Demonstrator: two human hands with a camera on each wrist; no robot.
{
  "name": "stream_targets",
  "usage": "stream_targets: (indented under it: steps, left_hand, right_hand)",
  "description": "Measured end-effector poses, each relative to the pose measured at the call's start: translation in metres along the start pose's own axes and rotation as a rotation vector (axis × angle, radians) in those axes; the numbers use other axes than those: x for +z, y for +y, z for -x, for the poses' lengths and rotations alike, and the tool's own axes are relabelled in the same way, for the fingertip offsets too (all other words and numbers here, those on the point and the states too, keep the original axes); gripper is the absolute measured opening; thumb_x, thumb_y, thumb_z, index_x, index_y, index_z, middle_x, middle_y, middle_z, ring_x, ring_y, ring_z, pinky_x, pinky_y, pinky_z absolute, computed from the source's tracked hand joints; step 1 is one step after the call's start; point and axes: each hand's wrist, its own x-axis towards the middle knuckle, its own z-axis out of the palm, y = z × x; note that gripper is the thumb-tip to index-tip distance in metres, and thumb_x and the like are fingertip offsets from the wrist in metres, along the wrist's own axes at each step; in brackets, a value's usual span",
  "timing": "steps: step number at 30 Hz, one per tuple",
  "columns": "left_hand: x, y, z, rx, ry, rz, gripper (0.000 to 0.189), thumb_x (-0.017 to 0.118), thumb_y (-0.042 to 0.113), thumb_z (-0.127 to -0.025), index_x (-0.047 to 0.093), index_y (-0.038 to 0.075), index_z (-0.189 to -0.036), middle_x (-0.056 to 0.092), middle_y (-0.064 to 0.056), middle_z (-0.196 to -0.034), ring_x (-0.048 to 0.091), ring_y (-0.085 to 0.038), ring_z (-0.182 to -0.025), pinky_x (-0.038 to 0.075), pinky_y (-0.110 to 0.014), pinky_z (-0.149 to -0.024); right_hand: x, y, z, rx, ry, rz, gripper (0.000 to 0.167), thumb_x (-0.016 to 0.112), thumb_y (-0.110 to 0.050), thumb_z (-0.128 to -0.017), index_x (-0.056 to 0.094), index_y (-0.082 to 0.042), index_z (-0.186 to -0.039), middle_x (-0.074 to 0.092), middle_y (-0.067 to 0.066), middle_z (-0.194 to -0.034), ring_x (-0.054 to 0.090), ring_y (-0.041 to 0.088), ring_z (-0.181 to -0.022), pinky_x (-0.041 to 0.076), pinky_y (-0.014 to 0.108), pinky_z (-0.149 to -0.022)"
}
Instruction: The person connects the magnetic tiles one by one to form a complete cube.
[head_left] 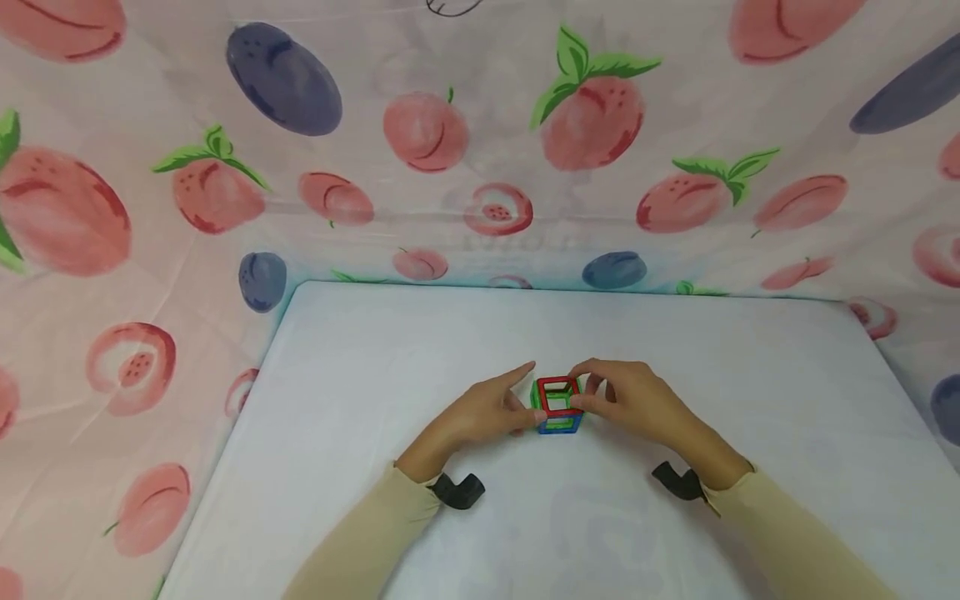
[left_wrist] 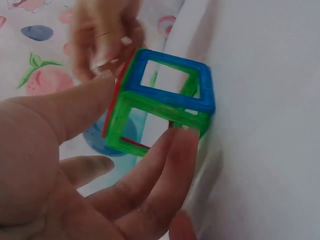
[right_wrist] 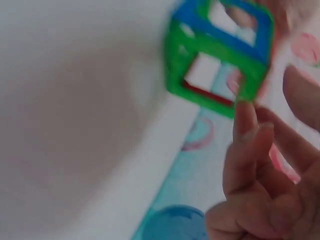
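A small open-framed cube of magnetic tiles [head_left: 561, 423] stands on the white table, with a red square on top, a blue one in front and green ones at the sides. From the left, my left hand [head_left: 487, 408] holds it: the thumb is at the red top and two bent fingertips [left_wrist: 182, 142] press the green side. Its index finger points away from the cube. My right hand [head_left: 633, 400] grips the opposite side, thumb and index finger at the red tile's right edge. Part of the cube's far side is hidden; the right wrist view is blurred.
The white table [head_left: 360, 358] spreads around the cube. Behind it and at the left hangs a fruit-patterned cloth [head_left: 337, 242]. Black curved pieces, one a wrist mount [head_left: 459, 492], sit at both wrists by the beige sleeves [head_left: 367, 533].
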Motion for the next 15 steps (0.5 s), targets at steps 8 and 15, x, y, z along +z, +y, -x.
stream_targets:
  steps: [8,15]
  left_hand:
    - [-0.004,0.012,0.005,0.084,0.125,-0.029,0.065,0.079,0.028,-0.090,0.054,0.016,-0.148,0.072,0.000,-0.099,0.065,-0.012,-0.085,0.052,-0.032,-0.076]
    - [0.005,0.012,0.004,0.108,0.171,-0.038,0.057,0.083,0.020,-0.086,0.064,0.019,-0.139,0.076,0.004,-0.090,0.067,-0.006,-0.080,0.052,-0.029,-0.075]
  right_hand:
    - [0.021,-0.001,0.023,-0.022,0.190,-0.034,0.040,0.085,-0.020,-0.084,0.074,-0.018,-0.123,0.076,-0.003,-0.090,0.055,0.001,-0.064,0.046,0.021,-0.058]
    - [0.032,-0.005,0.030,-0.058,0.314,-0.061,0.025,0.086,-0.015,-0.081,0.082,-0.014,-0.105,0.079,-0.003,-0.089,0.055,-0.002,-0.063,0.045,0.020,-0.055]
